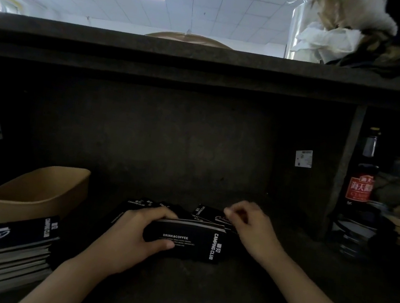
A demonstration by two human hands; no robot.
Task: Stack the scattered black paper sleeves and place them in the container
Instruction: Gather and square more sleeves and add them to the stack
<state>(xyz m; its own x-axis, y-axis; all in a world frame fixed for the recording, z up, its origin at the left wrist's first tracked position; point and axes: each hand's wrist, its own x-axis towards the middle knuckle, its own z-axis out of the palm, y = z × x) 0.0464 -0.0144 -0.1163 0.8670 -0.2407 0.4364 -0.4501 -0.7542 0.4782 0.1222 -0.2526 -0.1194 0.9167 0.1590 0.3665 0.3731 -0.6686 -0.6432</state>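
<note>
The left hand [127, 238] grips a small stack of sleeves [189, 239] at its left end, fingers [159, 213] curled over the far top edge and the thumb pressed under the near edge. The sleeves are flat, matte black paper with white print reading "DRINK&COFFEE" and "CAMPING CLUB"; their pale cut edges show as thin grey lines along the top of the stack. The stack stands on its long edge on the dark, rough tabletop [199, 292].

Just behind it lie the loose sleeves [150, 204], overlapping one another in a low heap; in the dim light their number and exact edges are hard to make out. The right hand [250, 225] hovers over the right part of this heap with its fingers curled inward near a sleeve; whether they pinch it cannot be told.

A brown paper container [41, 193], a rounded-corner tub with an open top, stands to the left, well apart from both hands. In front of it, a taller pile of sleeves [0, 249] is cut off by the left edge. To the right, past a dark upright divider [344, 171], stands a dark glass bottle [362, 179] with a red label, among blurred clutter.
</note>
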